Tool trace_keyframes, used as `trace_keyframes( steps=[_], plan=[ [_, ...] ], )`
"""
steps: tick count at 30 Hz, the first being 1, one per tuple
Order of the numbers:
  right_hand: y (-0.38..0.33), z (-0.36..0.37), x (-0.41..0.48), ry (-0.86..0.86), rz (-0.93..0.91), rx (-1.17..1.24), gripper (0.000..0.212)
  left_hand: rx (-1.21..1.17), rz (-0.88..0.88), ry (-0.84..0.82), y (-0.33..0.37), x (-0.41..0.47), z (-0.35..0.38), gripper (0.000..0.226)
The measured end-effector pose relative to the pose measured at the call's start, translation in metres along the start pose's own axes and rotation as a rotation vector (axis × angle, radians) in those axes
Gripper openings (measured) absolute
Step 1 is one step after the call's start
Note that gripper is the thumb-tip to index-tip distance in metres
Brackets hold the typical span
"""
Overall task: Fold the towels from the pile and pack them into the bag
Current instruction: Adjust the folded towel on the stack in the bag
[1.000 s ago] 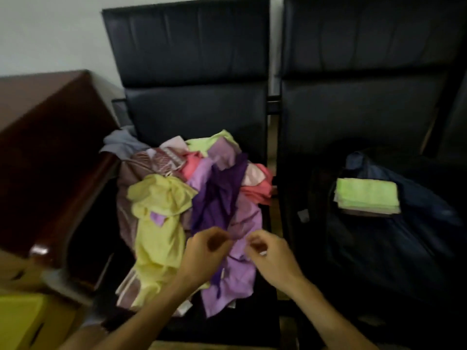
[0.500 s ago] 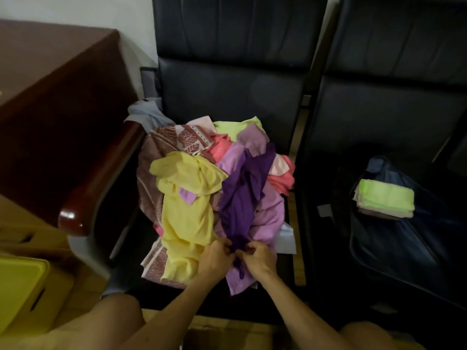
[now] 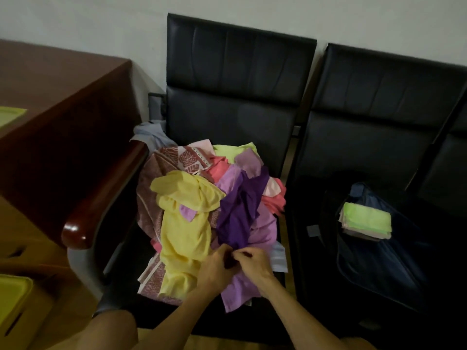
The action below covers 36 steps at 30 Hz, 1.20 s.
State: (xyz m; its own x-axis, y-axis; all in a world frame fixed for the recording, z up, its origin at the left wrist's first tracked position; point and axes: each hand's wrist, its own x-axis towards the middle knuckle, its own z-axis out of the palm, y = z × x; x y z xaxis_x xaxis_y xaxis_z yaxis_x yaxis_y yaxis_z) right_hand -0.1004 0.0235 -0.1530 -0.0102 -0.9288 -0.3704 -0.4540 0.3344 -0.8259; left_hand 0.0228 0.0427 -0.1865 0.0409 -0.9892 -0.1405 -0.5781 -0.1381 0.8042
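A pile of towels point(image 3: 192, 198) in yellow, pink, lilac and patterned maroon lies on the left black chair seat. A dark purple towel point(image 3: 240, 210) drapes down the pile's front. My left hand point(image 3: 214, 267) and my right hand point(image 3: 255, 261) meet at its lower end, both pinching the purple cloth. On the right chair sits an open dark blue bag point(image 3: 379, 261). A stack of folded towels point(image 3: 366, 221), green on top, rests in it.
A dark wooden desk point(image 3: 63, 122) stands on the left, its rounded edge close to the pile. Yellow plastic bins point(image 3: 12, 304) sit at the lower left. The black chair backs point(image 3: 240, 72) stand against the pale wall.
My hands came together at the pile's front edge and took hold of the purple towel's lower end. The view shifted left and up, so the pile sits nearer the centre.
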Motion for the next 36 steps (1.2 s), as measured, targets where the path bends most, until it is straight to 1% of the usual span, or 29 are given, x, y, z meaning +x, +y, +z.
trace_keyframes(
  steps=[3,5,7,8,11,13,16,18,20,23,24,25,27,28,29,31,32,34,36],
  plan=[
    [-0.049,-0.024,-0.02,0.049,-0.128,0.128,0.015,0.004,0.1,0.138,0.023,-0.001,-0.019,0.024],
    [-0.087,-0.045,-0.033,0.08,-0.233,0.174,0.017,-0.032,0.16,0.209,0.047,0.0,-0.04,0.025],
    [-0.122,-0.068,-0.051,0.128,-0.331,0.218,0.021,-0.089,0.265,0.259,0.083,-0.005,-0.071,0.024],
    [-0.139,-0.08,-0.06,0.153,-0.373,0.248,0.023,-0.12,0.323,0.279,0.102,-0.007,-0.088,0.025],
    [-0.19,-0.118,-0.095,0.181,-0.519,0.321,0.023,-0.17,0.505,0.364,0.165,-0.018,-0.143,0.037],
    [-0.22,-0.143,-0.12,0.209,-0.648,0.301,0.026,-0.19,0.627,0.409,0.209,-0.027,-0.179,0.028],
    [-0.252,-0.175,-0.157,0.286,-0.857,0.14,0.034,-0.187,0.755,0.486,0.272,-0.045,-0.222,0.018],
    [-0.265,-0.187,-0.181,0.317,-0.953,0.049,0.042,-0.197,0.815,0.501,0.305,-0.063,-0.239,0.016],
    [-0.272,-0.194,-0.199,0.364,-1.002,-0.007,0.048,-0.167,0.847,0.496,0.328,-0.079,-0.25,0.018],
    [-0.268,-0.194,-0.222,0.469,-1.046,-0.025,0.053,-0.088,0.894,0.429,0.342,-0.106,-0.255,0.018],
    [-0.264,-0.192,-0.23,0.503,-1.062,-0.021,0.052,-0.067,0.911,0.389,0.342,-0.116,-0.254,0.016],
    [-0.258,-0.189,-0.239,0.535,-1.085,-0.021,0.047,-0.034,0.931,0.352,0.341,-0.125,-0.252,0.013],
    [-0.246,-0.179,-0.253,0.585,-1.137,-0.029,0.027,0.062,0.959,0.33,0.334,-0.141,-0.246,0.011],
    [-0.236,-0.172,-0.26,0.591,-1.151,-0.019,0.017,0.094,0.957,0.315,0.327,-0.152,-0.24,0.009],
    [-0.226,-0.165,-0.264,0.575,-1.15,0.004,0.011,0.1,0.952,0.28,0.318,-0.162,-0.234,0.007],
    [-0.203,-0.153,-0.268,0.543,-1.131,0.04,0.012,0.066,0.94,0.151,0.294,-0.177,-0.223,0.006],
    [-0.191,-0.148,-0.268,0.537,-1.11,0.051,0.013,0.042,0.905,0.05,0.28,-0.184,-0.215,0.009],
    [-0.168,-0.139,-0.268,0.491,-1.042,0.089,0.014,0.008,0.751,-0.191,0.248,-0.19,-0.201,0.016],
    [-0.153,-0.133,-0.267,0.414,-0.969,0.104,0.014,0.062,0.62,-0.335,0.21,-0.185,-0.193,0.017]
  ],
)
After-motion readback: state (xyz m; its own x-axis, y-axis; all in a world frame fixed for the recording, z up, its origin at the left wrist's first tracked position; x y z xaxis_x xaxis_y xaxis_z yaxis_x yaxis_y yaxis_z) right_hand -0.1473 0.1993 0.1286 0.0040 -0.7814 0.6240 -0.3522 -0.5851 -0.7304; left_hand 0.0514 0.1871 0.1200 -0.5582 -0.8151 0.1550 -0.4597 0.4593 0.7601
